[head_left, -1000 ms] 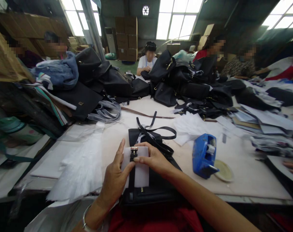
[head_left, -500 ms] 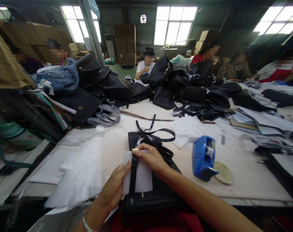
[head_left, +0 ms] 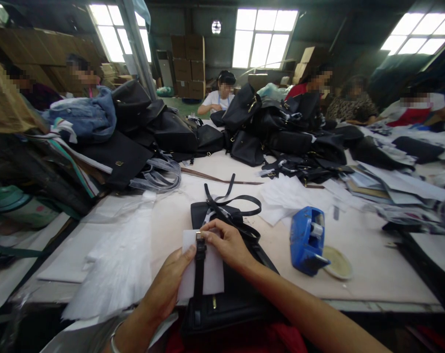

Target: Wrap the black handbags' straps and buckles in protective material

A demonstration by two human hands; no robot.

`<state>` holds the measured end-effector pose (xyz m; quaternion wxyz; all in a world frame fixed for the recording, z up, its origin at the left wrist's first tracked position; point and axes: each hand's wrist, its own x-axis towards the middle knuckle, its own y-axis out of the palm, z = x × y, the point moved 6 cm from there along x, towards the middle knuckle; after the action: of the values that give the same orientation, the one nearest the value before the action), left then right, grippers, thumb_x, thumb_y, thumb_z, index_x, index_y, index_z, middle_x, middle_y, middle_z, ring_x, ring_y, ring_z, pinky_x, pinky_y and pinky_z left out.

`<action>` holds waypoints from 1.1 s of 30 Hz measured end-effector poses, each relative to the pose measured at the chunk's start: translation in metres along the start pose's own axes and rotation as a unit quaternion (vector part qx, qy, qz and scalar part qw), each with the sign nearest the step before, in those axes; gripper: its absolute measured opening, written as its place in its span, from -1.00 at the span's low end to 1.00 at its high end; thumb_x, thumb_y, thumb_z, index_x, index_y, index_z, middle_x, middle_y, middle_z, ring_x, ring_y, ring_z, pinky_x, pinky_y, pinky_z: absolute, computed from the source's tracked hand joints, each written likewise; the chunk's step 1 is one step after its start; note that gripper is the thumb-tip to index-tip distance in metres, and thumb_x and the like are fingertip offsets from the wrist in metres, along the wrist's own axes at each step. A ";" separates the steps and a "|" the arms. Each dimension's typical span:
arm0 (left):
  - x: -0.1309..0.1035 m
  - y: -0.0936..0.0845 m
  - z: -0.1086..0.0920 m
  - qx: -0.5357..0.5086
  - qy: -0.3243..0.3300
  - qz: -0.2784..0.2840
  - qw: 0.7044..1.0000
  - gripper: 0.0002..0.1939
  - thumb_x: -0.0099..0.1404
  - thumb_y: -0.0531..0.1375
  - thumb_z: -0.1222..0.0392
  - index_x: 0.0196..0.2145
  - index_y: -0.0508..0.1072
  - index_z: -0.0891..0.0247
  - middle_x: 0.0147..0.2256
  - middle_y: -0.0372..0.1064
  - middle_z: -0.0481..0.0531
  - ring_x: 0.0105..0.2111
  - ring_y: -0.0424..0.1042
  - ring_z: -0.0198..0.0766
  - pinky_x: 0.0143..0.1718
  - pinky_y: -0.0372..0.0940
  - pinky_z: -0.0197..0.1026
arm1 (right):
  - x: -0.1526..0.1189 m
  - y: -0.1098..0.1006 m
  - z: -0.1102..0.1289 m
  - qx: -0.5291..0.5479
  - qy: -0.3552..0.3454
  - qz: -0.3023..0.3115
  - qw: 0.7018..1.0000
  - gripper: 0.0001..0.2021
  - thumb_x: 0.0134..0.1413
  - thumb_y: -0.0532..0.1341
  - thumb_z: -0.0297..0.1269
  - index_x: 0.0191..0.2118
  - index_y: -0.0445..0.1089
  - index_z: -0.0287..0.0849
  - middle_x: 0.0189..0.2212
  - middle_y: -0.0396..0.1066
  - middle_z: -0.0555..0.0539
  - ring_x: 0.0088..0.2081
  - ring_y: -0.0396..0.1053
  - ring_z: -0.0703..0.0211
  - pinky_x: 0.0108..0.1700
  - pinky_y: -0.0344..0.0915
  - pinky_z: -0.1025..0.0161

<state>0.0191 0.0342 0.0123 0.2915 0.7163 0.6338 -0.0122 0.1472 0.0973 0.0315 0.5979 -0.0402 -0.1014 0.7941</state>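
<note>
A black bag [head_left: 240,311] lies at the table's front edge, its long thin straps [head_left: 250,200] looped beyond it. On top of it is a white sheet [head_left: 214,274], under a black buckled strap [head_left: 198,279]. My left hand [head_left: 167,277] grips the sheet's left side, thumb on top beside the strap; its other fingers are hidden underneath. At the strap's upper end, my right hand [head_left: 226,245] pinches the small gold buckle [head_left: 198,235] between thumb and fingers.
A blue tape dispenser [head_left: 307,240] and a round dish [head_left: 338,263] stand to the right. White sheets [head_left: 286,196] lie behind them, thin white wrapping [head_left: 115,260] to the left. Black bags [head_left: 178,130] are heaped across the back, with several people seated beyond.
Both hands, the sheet and the strap have shifted slightly left and the buckle a little lower. The buckle now shows its face more. My view has moved slightly.
</note>
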 end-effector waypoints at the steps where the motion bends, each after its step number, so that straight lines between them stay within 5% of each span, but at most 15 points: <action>1: -0.001 -0.001 0.000 0.009 -0.003 -0.004 1.000 -0.56 0.31 0.16 0.02 0.06 0.39 0.31 -0.03 0.43 0.19 -0.07 0.41 -0.02 -0.12 0.35 -0.11 | 0.000 0.001 0.001 -0.003 -0.003 0.000 1.000 -0.88 0.10 0.20 -0.29 -0.26 0.45 -0.16 -0.38 0.43 0.04 -0.34 0.33 0.27 -0.28 0.19 0.34; 11: -0.003 0.007 0.002 0.036 -0.004 -0.020 0.999 -0.47 0.27 0.18 -0.04 0.11 0.35 0.31 -0.08 0.47 0.19 -0.10 0.43 0.00 -0.13 0.34 -0.09 | -0.010 -0.005 0.009 -0.065 -0.029 -0.050 0.996 -0.77 0.07 0.23 -0.30 -0.11 0.39 -0.13 -0.26 0.42 0.00 -0.24 0.35 0.21 -0.17 0.23 0.28; 14: -0.002 0.012 0.000 0.038 0.025 -0.021 0.999 -0.48 0.26 0.19 -0.04 0.09 0.38 0.31 -0.08 0.47 0.18 -0.10 0.43 -0.01 -0.09 0.32 -0.10 | -0.019 -0.008 -0.002 0.059 0.035 -0.015 0.998 -0.64 0.10 0.21 -0.15 0.01 0.31 -0.12 -0.31 0.39 -0.02 -0.33 0.33 0.22 -0.32 0.26 0.30; 19: 0.005 0.018 -0.005 0.049 0.065 -0.021 0.996 -0.50 0.29 0.16 -0.05 0.07 0.38 0.33 -0.07 0.46 0.17 -0.06 0.40 -0.04 -0.01 0.26 -0.11 | -0.032 -0.007 -0.025 0.318 0.143 0.057 0.935 -0.61 0.17 0.12 0.03 -0.08 0.33 -0.19 -0.29 0.34 -0.09 -0.35 0.31 0.25 -0.41 0.27 0.36; 25: 0.009 0.020 0.002 0.068 0.041 -0.009 0.997 -0.47 0.31 0.12 -0.07 0.06 0.35 0.42 -0.27 0.51 0.20 -0.32 0.47 -0.08 -0.33 0.32 -0.17 | -0.032 0.001 -0.027 0.300 0.162 0.121 0.932 -0.58 0.03 0.25 0.07 -0.14 0.38 -0.19 -0.43 0.25 0.00 -0.47 0.22 0.36 -0.47 0.20 0.43; 33: 0.001 0.007 0.010 0.077 0.025 -0.033 0.996 -0.53 0.31 0.12 -0.08 -0.06 0.42 0.41 -0.32 0.50 0.17 -0.46 0.39 -0.24 -0.40 0.31 -0.24 | -0.039 0.011 -0.032 0.270 0.158 0.149 0.938 -0.55 0.10 0.18 0.10 -0.10 0.38 -0.19 -0.42 0.28 -0.01 -0.45 0.26 0.32 -0.47 0.24 0.40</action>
<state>0.0295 0.0312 0.0068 0.2191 0.7155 0.6612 -0.0527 0.1541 0.0611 -0.0046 0.4696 -0.0168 0.2196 0.8550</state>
